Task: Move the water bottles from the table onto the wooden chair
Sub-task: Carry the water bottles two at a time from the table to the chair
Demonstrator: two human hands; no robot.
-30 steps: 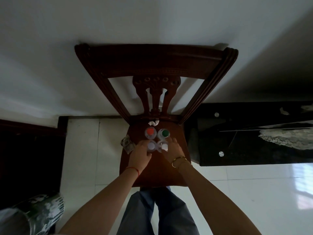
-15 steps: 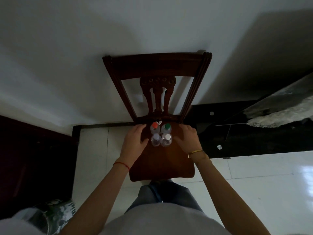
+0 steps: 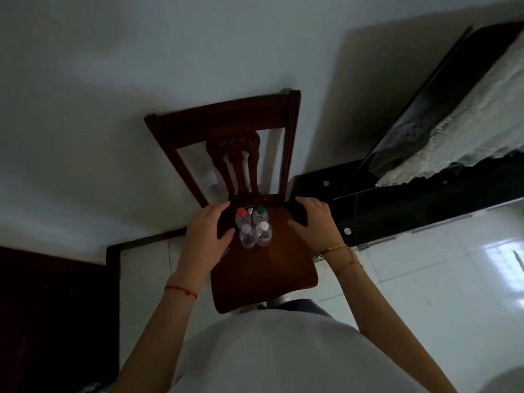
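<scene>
Several small clear water bottles stand upright in a tight square at the back of the wooden chair seat: a red-capped bottle, a green-capped bottle, and two white-capped bottles in front. My left hand hovers just left of the cluster, fingers apart, holding nothing. My right hand is spread open to the right of the bottles, a clear gap between it and them.
The chair backs against a white wall. A black glass table with a white lace cloth stands at the right. Glossy white floor tiles lie right of the chair; a dark red surface fills the left.
Both hands have let go of the front white-capped bottles and pulled apart to either side. The view has drawn back and tilted, so the chair looks smaller.
</scene>
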